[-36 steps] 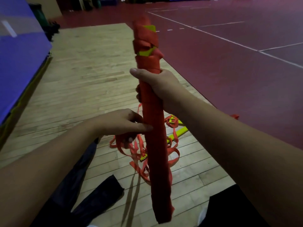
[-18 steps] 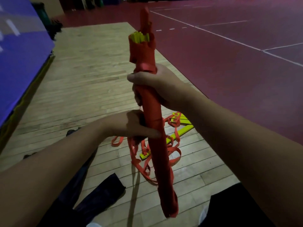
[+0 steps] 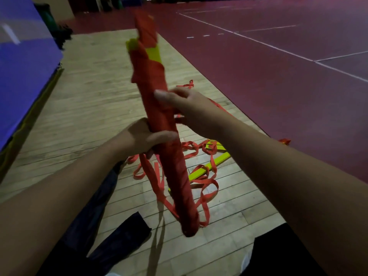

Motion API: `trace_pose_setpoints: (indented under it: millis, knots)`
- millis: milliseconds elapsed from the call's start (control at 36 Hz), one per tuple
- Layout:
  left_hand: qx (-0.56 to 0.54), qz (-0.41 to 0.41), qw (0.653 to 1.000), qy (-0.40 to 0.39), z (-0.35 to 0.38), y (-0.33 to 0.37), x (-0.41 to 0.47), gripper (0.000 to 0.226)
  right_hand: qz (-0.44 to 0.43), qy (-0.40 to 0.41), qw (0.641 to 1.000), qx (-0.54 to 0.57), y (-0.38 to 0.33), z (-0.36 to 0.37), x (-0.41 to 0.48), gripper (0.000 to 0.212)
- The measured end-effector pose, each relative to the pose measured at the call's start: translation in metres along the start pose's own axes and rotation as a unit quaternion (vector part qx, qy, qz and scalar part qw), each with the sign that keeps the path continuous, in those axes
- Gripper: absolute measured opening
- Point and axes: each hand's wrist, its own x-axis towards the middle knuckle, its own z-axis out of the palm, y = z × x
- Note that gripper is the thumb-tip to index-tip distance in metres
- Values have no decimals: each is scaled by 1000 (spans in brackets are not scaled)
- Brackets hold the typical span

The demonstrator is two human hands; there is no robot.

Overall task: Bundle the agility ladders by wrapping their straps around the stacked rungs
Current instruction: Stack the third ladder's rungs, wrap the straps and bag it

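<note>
Above wooden floor (image 3: 89, 108), fingers of left hand (image 3: 139, 138) clench the strap-wrapped bundle (image 3: 151, 76), right hand (image 3: 185, 104) grasping higher.

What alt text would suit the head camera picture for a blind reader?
Two bare hands hold a long bundle of yellow rungs wrapped in red strap, tilted above a wooden floor: left hand at its middle, right hand higher. Loose red straps and a yellow rung lie on the floor behind.
</note>
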Motion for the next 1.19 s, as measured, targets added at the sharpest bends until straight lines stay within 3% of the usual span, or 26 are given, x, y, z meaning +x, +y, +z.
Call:
trace_pose_setpoints:
  millis: [111,278,444,528,611,667,750,833,917,972,1028,1111,1194]
  knots:
    - [-129,6,991,24,-14,-5,-8,34,159,-115,980,-11,22,-14,-9,53]
    - [-286,-3,957,46,-35,-23,-8,77,220,-237,945,49,31,-14,-16,56]
    - [-340,-73,937,-7,-37,-34,0,105,198,-149,968,38,24,1,-21,37]
    - [-236,-140,960,-50,-42,-44,1,106,164,-96,982,6,26,4,-23,32]
    - [-172,-198,962,-77,-42,-52,5,99,196,-75,978,3,30,4,-28,40]
    - [-196,-220,954,-55,-35,-54,10,91,208,-54,972,-93,35,7,-29,42]
    - [-242,-242,939,-1,-15,-50,18,75,151,-17,938,-310,40,19,-30,37]
    - [-310,-250,915,70,-2,-45,24,50,101,-10,918,-384,40,27,-31,39]
    - [-364,-217,900,101,-1,-36,26,36,104,34,937,-332,29,24,-35,44]
    - [-390,-177,899,92,-2,-30,26,28,134,67,963,-225,25,16,-39,50]
    - [-414,-135,897,70,-4,-23,25,26,181,19,980,-82,24,11,-45,54]
    - [-461,-96,881,41,-2,-16,24,24,242,-68,962,104,30,8,-58,40]
    - [-458,-65,887,14,0,-15,24,23,259,-80,947,174,33,13,-66,24]
